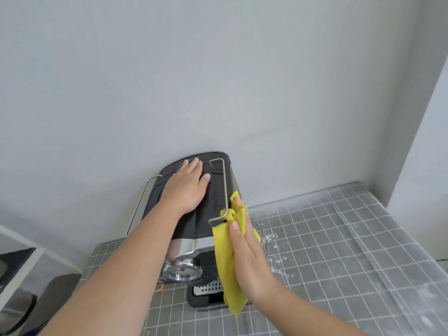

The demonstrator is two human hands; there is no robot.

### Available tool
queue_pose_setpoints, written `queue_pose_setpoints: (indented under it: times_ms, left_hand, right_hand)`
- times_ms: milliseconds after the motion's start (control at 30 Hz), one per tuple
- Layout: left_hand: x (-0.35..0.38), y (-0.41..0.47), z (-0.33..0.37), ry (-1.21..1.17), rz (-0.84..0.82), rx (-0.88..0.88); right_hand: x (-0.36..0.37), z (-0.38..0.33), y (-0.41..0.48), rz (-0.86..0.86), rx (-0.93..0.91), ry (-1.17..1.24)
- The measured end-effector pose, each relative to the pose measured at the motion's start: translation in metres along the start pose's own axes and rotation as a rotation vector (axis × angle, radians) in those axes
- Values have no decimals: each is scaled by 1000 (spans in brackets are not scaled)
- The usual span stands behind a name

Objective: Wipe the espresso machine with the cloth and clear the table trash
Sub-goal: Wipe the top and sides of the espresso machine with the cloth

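Observation:
The espresso machine [213,195], black on top with steel sides and a wire rail, stands against the grey wall. My left hand [188,187] lies flat on its black top, fingers spread, holding nothing. My right hand [247,258] presses a yellow cloth [224,258] flat against the machine's right side, near the front corner of the rail. The cloth hangs down past the perforated drip tray [208,288]. The steel group head [181,270] shows below my left forearm. No table trash is in view.
The machine stands on a grey gridded mat [327,251] covering the table, with white specks beside the machine. A wall corner rises at the right [417,141]. A white shelf frame [31,260] and dark objects sit at the lower left.

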State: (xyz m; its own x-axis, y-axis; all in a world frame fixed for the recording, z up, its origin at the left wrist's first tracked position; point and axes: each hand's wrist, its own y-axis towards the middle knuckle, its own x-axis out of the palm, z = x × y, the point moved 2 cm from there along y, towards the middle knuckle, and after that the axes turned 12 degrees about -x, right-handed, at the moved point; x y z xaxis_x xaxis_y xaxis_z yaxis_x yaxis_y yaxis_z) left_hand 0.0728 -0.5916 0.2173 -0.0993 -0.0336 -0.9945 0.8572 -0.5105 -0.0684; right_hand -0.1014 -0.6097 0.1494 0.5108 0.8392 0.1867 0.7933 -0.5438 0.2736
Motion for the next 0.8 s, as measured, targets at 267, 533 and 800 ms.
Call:
queue_pose_setpoints:
  times_ms: [267, 533, 800]
  left_hand:
    - [0, 0, 3, -1, 22, -19]
    - [-15, 19, 40, -101, 7, 20]
    - [1, 21, 38, -113, 11, 1]
  right_hand:
    - [-10, 22, 2, 15, 165, 33]
    - [-22, 30, 90, -7, 35, 23]
    - [-9, 43, 23, 7, -53, 92]
